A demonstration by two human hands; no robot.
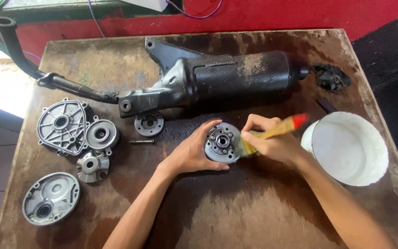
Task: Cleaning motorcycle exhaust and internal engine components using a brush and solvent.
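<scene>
- on the middle of the brown surface (pixel 254 212), the left hand (pixel 192 154) is clamped on a round metal part (pixel 222 143), with fingers curled around its left edge.
- the round metal part lies flat on the surface, between the two hands.
- the right hand (pixel 272 140) is shut tight on a brush (pixel 272 133) with a yellow handle and a red end.
- the brush hairs touch the right side of the round metal part.
- a white bowl (pixel 348 150) sits just beside the right wrist.
- a long black exhaust pipe (pixel 208 78) lies across the back of the surface.
- a small round ring (pixel 149 123) and a thin bolt (pixel 142 141) lie near the pipe.
- four grey metal covers (pixel 63 125) sit on the left side, well apart from the hands.
- a dark rag (pixel 330 77) lies at the far right corner.
</scene>
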